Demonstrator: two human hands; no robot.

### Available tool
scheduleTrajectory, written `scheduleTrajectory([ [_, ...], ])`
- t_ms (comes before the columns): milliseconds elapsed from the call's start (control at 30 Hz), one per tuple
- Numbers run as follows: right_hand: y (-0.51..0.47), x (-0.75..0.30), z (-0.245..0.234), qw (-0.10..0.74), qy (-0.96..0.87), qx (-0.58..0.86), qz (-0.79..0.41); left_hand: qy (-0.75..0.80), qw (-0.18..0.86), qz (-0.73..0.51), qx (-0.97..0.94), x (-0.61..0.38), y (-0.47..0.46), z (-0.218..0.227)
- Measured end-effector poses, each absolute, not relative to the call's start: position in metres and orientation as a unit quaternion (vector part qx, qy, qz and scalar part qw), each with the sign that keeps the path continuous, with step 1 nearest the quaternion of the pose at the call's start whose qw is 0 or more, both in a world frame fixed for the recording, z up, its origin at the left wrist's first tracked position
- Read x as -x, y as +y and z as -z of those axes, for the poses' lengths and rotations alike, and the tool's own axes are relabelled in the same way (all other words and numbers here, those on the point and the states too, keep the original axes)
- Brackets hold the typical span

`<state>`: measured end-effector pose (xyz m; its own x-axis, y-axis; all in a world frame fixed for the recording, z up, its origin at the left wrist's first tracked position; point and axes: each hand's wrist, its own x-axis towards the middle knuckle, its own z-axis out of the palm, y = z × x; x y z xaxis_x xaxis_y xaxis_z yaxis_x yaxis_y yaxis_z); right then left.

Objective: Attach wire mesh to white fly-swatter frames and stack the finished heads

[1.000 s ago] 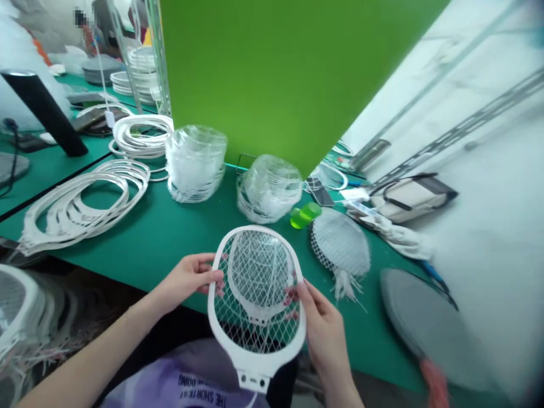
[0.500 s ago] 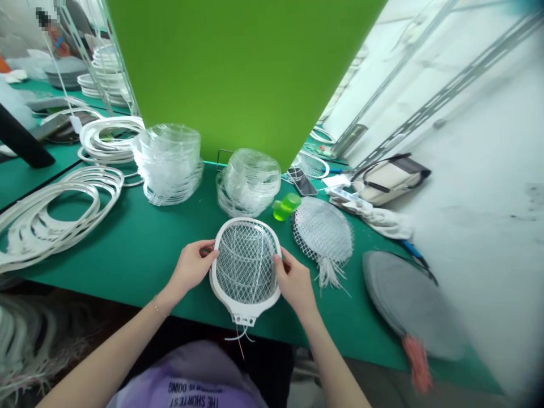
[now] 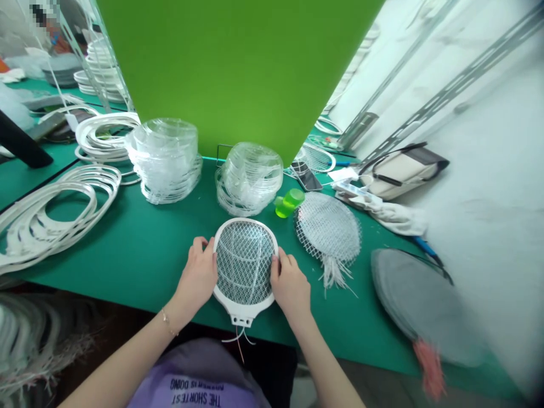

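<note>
A white mosquito-swatter head (image 3: 245, 262) with metal mesh inside an oval frame lies at the table's front edge, its narrow neck toward me. Thin wires (image 3: 239, 339) hang from that neck. My left hand (image 3: 199, 273) grips the frame's left rim, its fingers curled and partly hidden. On the opposite rim, my right hand (image 3: 290, 283) holds with thumb on top and fingers along the side. A stack of mesh pieces with white wire ends (image 3: 328, 229) lies right of my right hand.
Two stacks of clear plastic rings (image 3: 165, 161) (image 3: 250, 178) stand behind. White oval frames (image 3: 63, 204) pile up at left. A green bottle (image 3: 290, 203), a phone (image 3: 306, 177), a bag (image 3: 406, 170) and grey mesh with red wires (image 3: 425, 306) are at right. A green panel (image 3: 242, 73) rises behind.
My left hand has turned, its back now facing up and its fingers further over the left rim. My right hand has shifted slightly down along its side. The view has moved a little.
</note>
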<state>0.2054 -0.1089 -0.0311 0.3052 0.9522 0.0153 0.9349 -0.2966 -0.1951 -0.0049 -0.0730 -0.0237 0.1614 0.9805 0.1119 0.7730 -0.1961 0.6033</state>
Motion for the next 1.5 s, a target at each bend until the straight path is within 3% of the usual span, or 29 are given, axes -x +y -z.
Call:
scheduleTrajectory([
  [200,-0.105,-0.202,0.036,0.054,-0.601,0.797,0.006,0.445,0.073,-0.163,-0.878,-0.007,-0.08,0.025],
  [500,-0.123,-0.182,0.037,0.166,-0.705,0.689,0.013,0.379,0.091,-0.114,-0.914,-0.009,-0.079,0.034],
  [633,-0.128,-0.175,0.043,0.14,-0.71,0.689,-0.039,0.37,0.096,-0.095,-0.919,-0.008,-0.08,0.033],
  [833,-0.076,-0.206,0.038,0.168,-0.68,0.711,-0.07,0.374,0.092,-0.107,-0.917,-0.011,-0.079,0.035],
  [1000,-0.075,-0.203,0.044,0.118,-0.665,0.725,-0.133,0.354,0.102,-0.099,-0.924,0.002,-0.087,0.034],
  [1233,-0.092,-0.194,0.043,0.124,-0.672,0.727,-0.07,0.376,0.163,-0.132,-0.903,0.011,-0.074,0.013],
  [1500,-0.082,-0.197,0.036,0.092,-0.717,0.687,-0.08,0.358,0.133,-0.113,-0.917,0.002,-0.031,0.029],
])
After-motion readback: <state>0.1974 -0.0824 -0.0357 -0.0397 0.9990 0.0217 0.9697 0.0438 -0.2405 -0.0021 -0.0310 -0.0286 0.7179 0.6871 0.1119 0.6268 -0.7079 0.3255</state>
